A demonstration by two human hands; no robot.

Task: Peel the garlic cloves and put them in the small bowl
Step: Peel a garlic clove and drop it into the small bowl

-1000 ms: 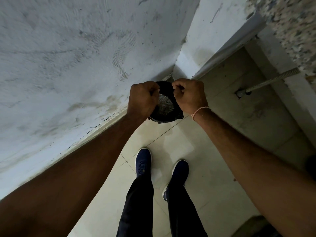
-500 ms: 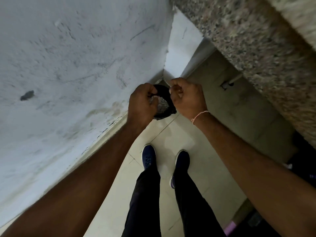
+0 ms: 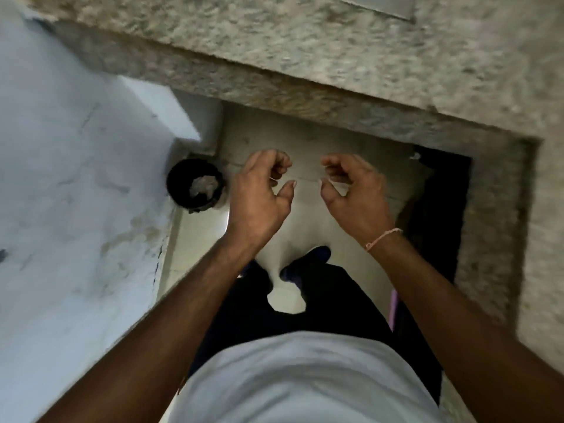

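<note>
My left hand (image 3: 259,193) and my right hand (image 3: 354,190) hover apart above the floor tiles, in front of my body. The fingers of both are loosely curled, and nothing is between them. A black round bin (image 3: 195,186) stands on the floor in the corner, just left of my left hand, with pale scraps inside it. Neither garlic cloves nor a small bowl appear in the head view.
A speckled granite counter (image 3: 305,56) runs across the top and down the right side. A white wall (image 3: 76,178) fills the left. Under the counter is a dark opening (image 3: 436,209). My dark shoes (image 3: 308,264) stand on the pale floor tiles. A purple object (image 3: 393,306) shows beside my right leg.
Both hands were held close together over the black bin. They have since pulled away to the right and spread apart with relaxed fingers. My head has turned toward the counter.
</note>
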